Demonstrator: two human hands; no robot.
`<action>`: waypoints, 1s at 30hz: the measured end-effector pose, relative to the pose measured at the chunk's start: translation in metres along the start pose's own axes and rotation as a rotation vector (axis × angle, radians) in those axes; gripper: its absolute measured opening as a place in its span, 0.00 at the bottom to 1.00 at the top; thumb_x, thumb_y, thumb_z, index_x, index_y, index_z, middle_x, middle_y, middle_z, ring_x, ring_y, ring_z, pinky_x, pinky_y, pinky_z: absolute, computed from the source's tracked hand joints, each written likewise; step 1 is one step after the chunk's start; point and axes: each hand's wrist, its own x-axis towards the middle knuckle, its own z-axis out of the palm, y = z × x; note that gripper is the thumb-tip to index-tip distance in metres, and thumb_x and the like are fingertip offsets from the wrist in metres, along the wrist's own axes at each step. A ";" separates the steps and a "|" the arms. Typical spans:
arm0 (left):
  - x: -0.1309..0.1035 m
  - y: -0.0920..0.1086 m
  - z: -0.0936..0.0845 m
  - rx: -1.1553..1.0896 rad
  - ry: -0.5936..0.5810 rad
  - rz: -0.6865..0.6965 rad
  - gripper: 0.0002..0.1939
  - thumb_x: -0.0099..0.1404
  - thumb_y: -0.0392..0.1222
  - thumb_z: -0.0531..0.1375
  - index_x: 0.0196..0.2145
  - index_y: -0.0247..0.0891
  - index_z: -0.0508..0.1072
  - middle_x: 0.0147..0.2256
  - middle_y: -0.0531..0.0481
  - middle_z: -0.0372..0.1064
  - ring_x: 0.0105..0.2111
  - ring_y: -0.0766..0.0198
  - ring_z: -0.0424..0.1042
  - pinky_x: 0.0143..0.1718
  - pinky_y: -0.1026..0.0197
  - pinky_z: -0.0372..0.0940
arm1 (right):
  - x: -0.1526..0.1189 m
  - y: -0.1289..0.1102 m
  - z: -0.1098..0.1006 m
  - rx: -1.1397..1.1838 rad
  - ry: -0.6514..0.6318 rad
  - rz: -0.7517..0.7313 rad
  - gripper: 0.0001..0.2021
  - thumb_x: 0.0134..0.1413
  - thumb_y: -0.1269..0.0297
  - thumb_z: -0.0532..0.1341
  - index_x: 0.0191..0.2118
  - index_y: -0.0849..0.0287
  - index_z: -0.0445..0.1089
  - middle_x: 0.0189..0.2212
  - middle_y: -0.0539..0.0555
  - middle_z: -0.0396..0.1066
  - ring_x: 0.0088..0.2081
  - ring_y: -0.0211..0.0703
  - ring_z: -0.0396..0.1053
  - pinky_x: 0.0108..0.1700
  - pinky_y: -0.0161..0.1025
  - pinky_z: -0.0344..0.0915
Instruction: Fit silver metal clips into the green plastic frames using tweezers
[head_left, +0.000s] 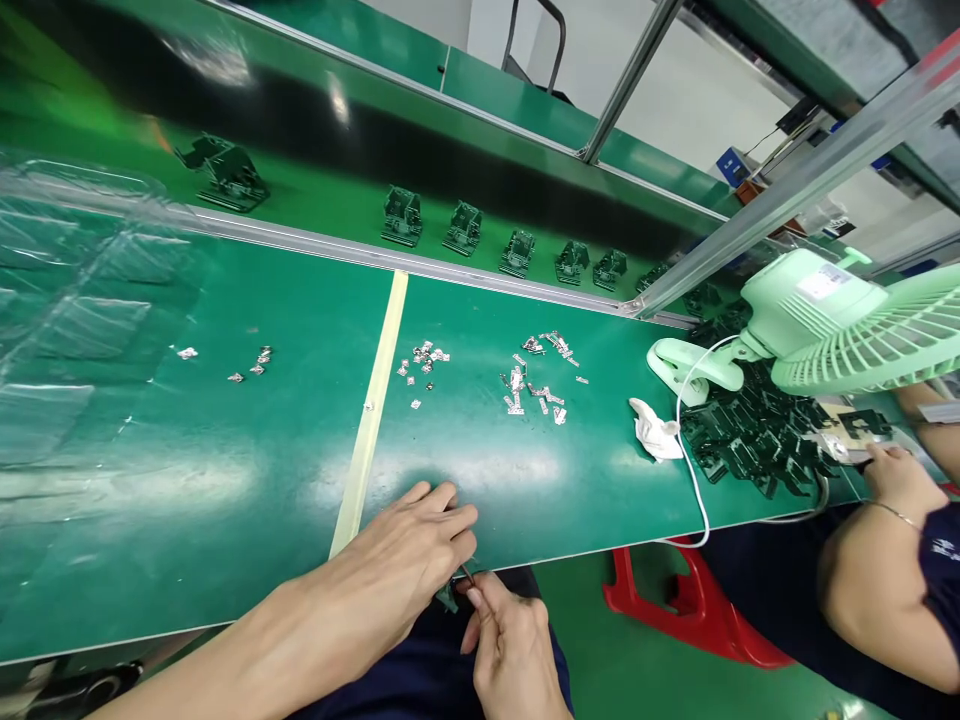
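Green worktop point(277, 540) spans the view, crossed by a strip of pale yellow tape point(373, 415), with small metal pieces point(516, 380) lying in loose clusters to both sides of it. We find the dark part point(448, 598) low between the two hands, just off the front edge and above the lap, mostly hidden. We note the right hand point(514, 630) in a narrow pinch, thumb and fingers on a thin dark rod point(467, 574) by that part. Left hand point(420, 545) lies over it with fingers curled; we cannot tell how firmly, or whether, it grips. In our judgement, the part should be braced firmly, the rod held close to its tip and guided straight, with light pressure and fingertips out of its line; working over the worktop would catch anything dropped. As to markings, we record a white label point(823, 281) on the pale green fan point(791, 310), too small to read, and white lettering on a co-worker's dark sleeve point(946, 548), likewise illegible. We can identify no brand.
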 end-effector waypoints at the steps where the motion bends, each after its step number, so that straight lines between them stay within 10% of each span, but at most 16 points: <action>1: 0.004 0.002 -0.005 0.005 -0.027 -0.018 0.16 0.60 0.29 0.60 0.44 0.42 0.74 0.49 0.46 0.74 0.53 0.45 0.70 0.57 0.41 0.66 | 0.000 -0.002 -0.001 -0.034 0.008 0.001 0.20 0.74 0.65 0.44 0.44 0.56 0.74 0.18 0.49 0.71 0.20 0.42 0.71 0.30 0.35 0.61; 30: 0.009 0.002 -0.004 0.055 -0.078 -0.049 0.15 0.53 0.27 0.60 0.38 0.41 0.72 0.42 0.46 0.73 0.45 0.47 0.69 0.46 0.43 0.66 | -0.004 0.009 0.006 -0.004 -0.012 -0.108 0.21 0.74 0.68 0.44 0.56 0.59 0.74 0.24 0.52 0.74 0.23 0.42 0.72 0.29 0.36 0.62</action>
